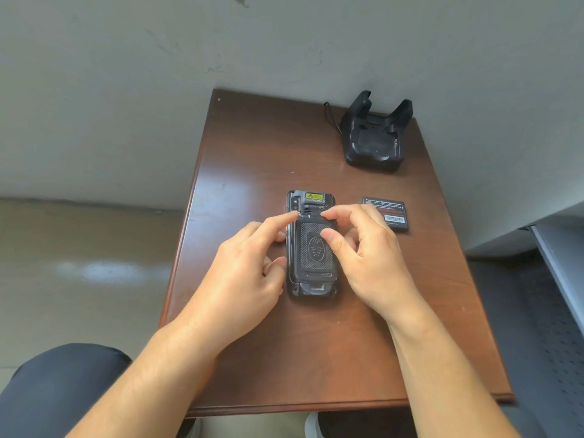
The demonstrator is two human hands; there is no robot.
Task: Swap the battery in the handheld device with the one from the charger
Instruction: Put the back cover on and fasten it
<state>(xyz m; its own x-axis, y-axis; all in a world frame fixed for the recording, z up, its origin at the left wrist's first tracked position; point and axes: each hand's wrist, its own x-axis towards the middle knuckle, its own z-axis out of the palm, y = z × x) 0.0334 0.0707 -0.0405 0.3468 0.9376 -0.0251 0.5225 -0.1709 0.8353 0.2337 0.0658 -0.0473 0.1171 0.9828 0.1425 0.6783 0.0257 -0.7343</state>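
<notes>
A black handheld device [311, 248] lies face down in the middle of the brown table [316, 343], its textured battery cover in place. My left hand [249, 273] rests against the device's left side, index fingertip on the cover's upper left corner. My right hand [366, 254] is on the right side, index fingertip at the cover's upper right corner and thumb on the cover's middle. A loose black battery [390, 211] with a label lies flat to the right, partly behind my right hand. The black charger cradle [376, 137] stands at the back right; I see no battery in it.
The cradle's cable [331, 118] runs off the table's back edge by the grey wall. A grey metal cabinet [556, 279] stands close on the right. My knee [63, 384] is at lower left, beside the table's left edge.
</notes>
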